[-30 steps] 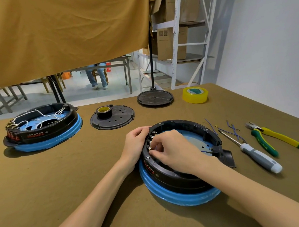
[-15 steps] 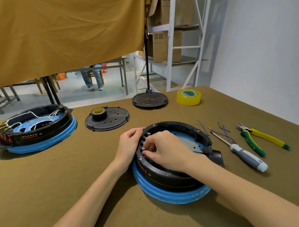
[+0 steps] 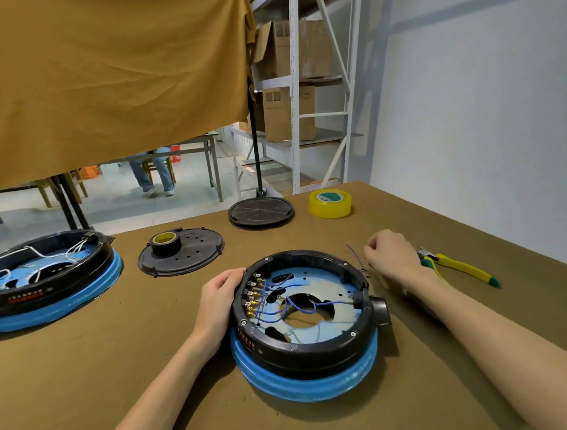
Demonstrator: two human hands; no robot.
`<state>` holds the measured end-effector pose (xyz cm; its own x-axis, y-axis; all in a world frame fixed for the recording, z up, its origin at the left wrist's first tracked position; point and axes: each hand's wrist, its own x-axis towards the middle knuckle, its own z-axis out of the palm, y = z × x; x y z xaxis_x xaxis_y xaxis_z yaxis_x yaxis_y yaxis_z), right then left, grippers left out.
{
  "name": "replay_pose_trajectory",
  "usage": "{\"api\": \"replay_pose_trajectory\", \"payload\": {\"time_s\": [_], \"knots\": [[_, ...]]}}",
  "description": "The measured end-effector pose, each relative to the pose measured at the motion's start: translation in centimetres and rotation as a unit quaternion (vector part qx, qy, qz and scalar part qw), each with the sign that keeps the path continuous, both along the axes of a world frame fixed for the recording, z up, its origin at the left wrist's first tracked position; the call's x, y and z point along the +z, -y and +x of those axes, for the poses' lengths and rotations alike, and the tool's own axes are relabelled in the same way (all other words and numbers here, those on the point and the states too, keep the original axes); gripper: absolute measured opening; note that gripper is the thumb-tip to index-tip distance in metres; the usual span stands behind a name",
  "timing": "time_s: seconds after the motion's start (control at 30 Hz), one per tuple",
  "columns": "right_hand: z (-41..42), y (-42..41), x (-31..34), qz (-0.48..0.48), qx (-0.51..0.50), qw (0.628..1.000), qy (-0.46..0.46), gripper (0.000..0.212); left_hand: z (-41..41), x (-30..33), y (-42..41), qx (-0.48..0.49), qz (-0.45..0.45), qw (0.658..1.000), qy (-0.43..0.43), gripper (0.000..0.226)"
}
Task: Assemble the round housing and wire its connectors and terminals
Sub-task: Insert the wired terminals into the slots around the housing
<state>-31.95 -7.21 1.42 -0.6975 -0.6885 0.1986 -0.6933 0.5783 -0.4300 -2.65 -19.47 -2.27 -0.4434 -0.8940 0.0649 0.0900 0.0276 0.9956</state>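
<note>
Steadying the round housing [image 3: 304,314] at its left rim, the left hand [image 3: 219,295] grasps it on the worktop [image 3: 87,369]. Loose blue wires [image 3: 355,258] lie just right of the housing, nearest the right hand [image 3: 393,257], whose curled fingers reach them; whether they pinch one I cannot tell.

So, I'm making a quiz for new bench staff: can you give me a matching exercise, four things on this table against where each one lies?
Things:
1. yellow tape roll
2. black tape roll
3. pliers
4. left hand

Places:
A. on the perforated black lid
B. on the left rim of the round housing
C. far side of the table, near the wall
D. just right of the right hand

Pairs: 1-C, 2-A, 3-D, 4-B
</note>
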Motion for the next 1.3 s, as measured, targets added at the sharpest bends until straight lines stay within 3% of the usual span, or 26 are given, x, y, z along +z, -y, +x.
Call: {"api": "replay_pose_trajectory", "payload": {"time_s": [0.17, 0.27, 0.37, 0.5, 0.63, 0.7, 0.77, 0.87, 0.97, 1.3], "knots": [[-1.6, 0.0, -1.3, 0.092, 0.029, 0.995, 0.006, 0.023, 0.1, -0.5, 0.5, -0.004, -0.011, 1.0, 0.004, 0.024], [-1.9, 0.2, -1.8, 0.039, 0.058, 0.996, 0.063, 0.019, 0.1, -0.7, 0.8, -0.003, -0.018, 1.0, 0.008, 0.024], [-3.1, -0.2, -2.0, -0.039, -0.004, 0.999, 0.003, 0.022, 0.1, -0.9, 0.9, -0.007, -0.025, 1.0, 0.008, 0.025], [-4.1, -0.8, -2.2, 0.051, -0.011, 0.999, -0.013, 0.015, 0.1, -1.1, 1.0, -0.004, -0.034, 0.999, 0.01, 0.026], [-3.7, -0.7, -2.5, 0.044, -0.012, 0.997, -0.057, 0.013, 0.1, -1.2, 0.9, -0.001, -0.038, 0.999, 0.005, 0.027], [-3.9, -0.5, -2.6, 0.024, -0.012, 0.999, -0.027, 0.015, 0.0, -1.1, 0.9, -0.001, -0.04, 0.999, 0.004, 0.027], [-4.3, -0.3, -2.2, -0.074, -0.012, 0.995, 0.066, 0.017, 0.0, -1.1, 0.9, -0.003, -0.042, 0.999, 0.008, 0.027], [-4.0, -0.5, -0.5, -0.224, 0.01, 0.932, 0.285, 0.014, 0.0, -1.2, 0.9, -0.004, -0.041, 0.999, 0.012, 0.026], [-3.7, -1.0, 0.9, -0.27, 0.057, 0.875, 0.398, 0.014, -0.1, -1.2, 0.9, -0.002, -0.042, 0.999, 0.013, 0.026], [-0.6, -1.2, 2.7, -0.235, 0.235, 0.71, 0.621, 0.007, -0.1, -1.4, 1.2, 0.004, -0.05, 0.999, 0.013, 0.026]]}}
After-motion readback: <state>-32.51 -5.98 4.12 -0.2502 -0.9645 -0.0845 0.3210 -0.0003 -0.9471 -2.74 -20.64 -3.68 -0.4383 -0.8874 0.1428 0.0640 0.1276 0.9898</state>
